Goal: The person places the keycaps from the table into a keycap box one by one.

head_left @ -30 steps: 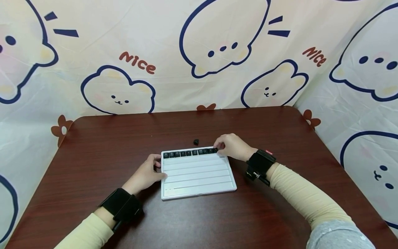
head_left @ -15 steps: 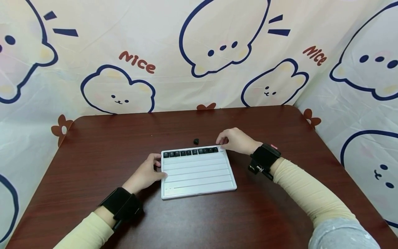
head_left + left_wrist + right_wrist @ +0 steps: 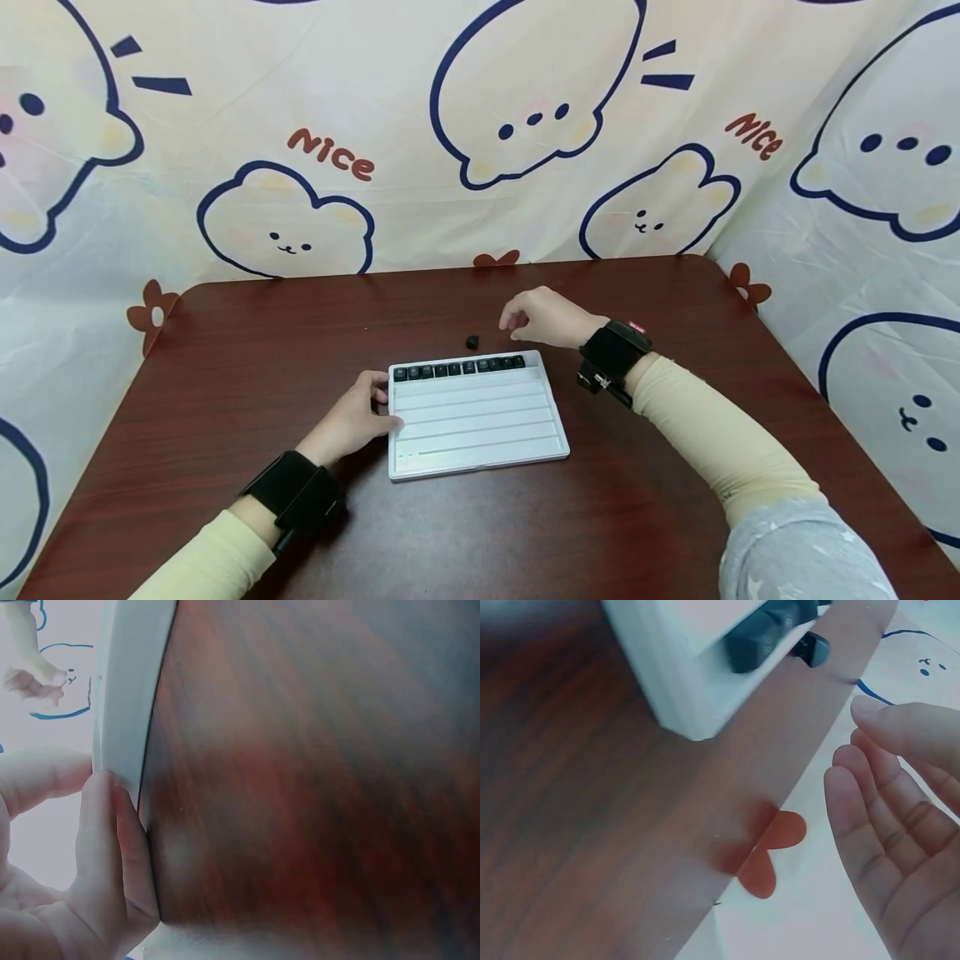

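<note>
A white ridged tray (image 3: 480, 427) lies on the table, with a row of black keycaps (image 3: 456, 369) along its far edge. The row stops short of the tray's far right corner. My left hand (image 3: 351, 427) grips the tray's left edge, thumb on top; the left wrist view shows fingertips (image 3: 97, 784) against the rim. Just beyond the tray sits one loose black keycap (image 3: 472, 342), also seen in the right wrist view behind the row. To its right, my right hand (image 3: 551, 317) hovers above the table, fingers loosely bent and holding nothing.
The brown wooden table (image 3: 645, 500) extends around the tray on all sides. A cartoon-printed cloth (image 3: 420, 217) hangs behind the table's far edge and along its sides. Black straps (image 3: 292, 500) wrap both wrists.
My right hand has left the tray's far right corner, where it touched the end of the keycap row, and moved up and left toward the loose keycap. My left hand keeps its grip.
</note>
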Available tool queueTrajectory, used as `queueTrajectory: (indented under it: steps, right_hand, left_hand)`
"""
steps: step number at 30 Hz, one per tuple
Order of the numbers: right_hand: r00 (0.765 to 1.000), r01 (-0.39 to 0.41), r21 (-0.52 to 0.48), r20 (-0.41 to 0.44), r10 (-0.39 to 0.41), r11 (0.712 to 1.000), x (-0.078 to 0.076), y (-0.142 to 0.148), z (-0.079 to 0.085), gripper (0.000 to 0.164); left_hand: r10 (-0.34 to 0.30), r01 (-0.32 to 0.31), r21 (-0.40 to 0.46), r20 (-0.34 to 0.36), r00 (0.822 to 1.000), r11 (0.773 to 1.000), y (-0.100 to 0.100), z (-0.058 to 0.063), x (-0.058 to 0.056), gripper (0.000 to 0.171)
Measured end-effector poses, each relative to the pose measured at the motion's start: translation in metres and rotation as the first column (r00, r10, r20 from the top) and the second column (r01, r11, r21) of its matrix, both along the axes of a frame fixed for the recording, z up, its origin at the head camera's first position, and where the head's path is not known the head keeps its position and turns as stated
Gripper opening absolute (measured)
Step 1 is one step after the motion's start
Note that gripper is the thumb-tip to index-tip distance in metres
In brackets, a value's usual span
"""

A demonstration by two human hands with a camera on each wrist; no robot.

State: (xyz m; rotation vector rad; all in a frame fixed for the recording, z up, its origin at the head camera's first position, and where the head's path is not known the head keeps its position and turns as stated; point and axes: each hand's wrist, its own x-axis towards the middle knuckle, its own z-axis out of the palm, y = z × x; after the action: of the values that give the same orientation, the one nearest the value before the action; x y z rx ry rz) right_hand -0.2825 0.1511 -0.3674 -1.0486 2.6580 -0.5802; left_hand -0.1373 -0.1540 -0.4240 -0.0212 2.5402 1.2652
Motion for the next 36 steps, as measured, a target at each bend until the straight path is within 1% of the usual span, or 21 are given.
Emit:
queueTrajectory:
  steps: [4, 10, 15, 19, 24, 36]
  right_hand:
    - [1.000, -0.009, -0.005, 0.013, 0.009, 1.000, -0.006, -0.014, 0.002, 0.017]
    - [0.999, -0.027, 0.010, 0.043, 0.027, 1.000, -0.012, -0.032, -0.001, 0.015]
    - [0.995, -0.022, 0.038, 0.097, 0.019, 0.999, -0.012, -0.045, -0.007, 0.015]
    - [0.992, -0.006, 0.080, 0.124, -0.004, 0.997, -0.013, -0.054, -0.009, 0.019]
    - [0.992, 0.022, 0.129, 0.122, -0.038, 0.991, -0.015, -0.062, -0.014, 0.023]
    - [0.996, 0.030, 0.185, 0.078, -0.045, 0.982, -0.018, -0.073, -0.024, 0.020]
  left_hand:
    - [0.003, -0.003, 0.005, 0.002, 1.000, 1.000, -0.002, -0.002, 0.000, 0.070]
    - [0.006, -0.006, -0.002, 0.011, 1.000, 1.000, -0.003, -0.002, 0.000, 0.069]
    - [0.008, -0.008, -0.006, 0.012, 1.000, 1.000, -0.001, -0.002, 0.000, 0.069]
    - [0.008, -0.008, -0.009, 0.002, 1.000, 1.000, -0.001, -0.004, -0.001, 0.070]
    - [0.009, -0.009, -0.012, -0.002, 1.000, 1.000, -0.001, -0.004, -0.002, 0.069]
    - [0.014, -0.015, -0.009, -0.009, 1.000, 1.000, 0.000, -0.004, -0.003, 0.069]
